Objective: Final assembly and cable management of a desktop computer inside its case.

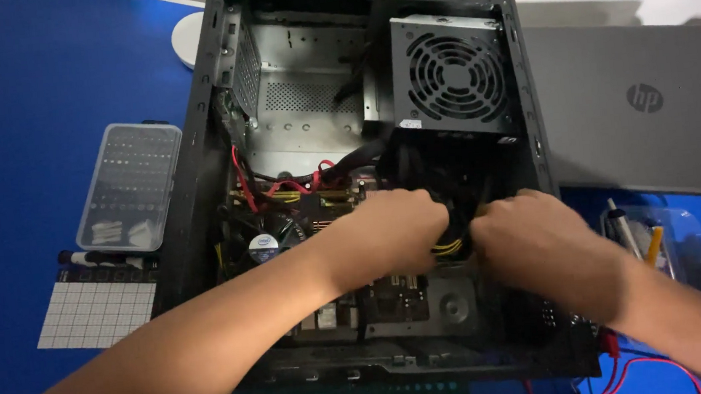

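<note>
Inside the open case [211, 150], the left hand [387, 232] and right hand [532, 244] both close around the cable bundle [450, 247] below the power supply [451, 74].

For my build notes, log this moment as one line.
left hand on yellow wires | right hand on the same wires | inside open PC case | fan unit above

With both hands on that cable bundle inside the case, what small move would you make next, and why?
Probably ease the yellow wires up from the board: the left hand and right hand both close around them, below the power supply.
</note>
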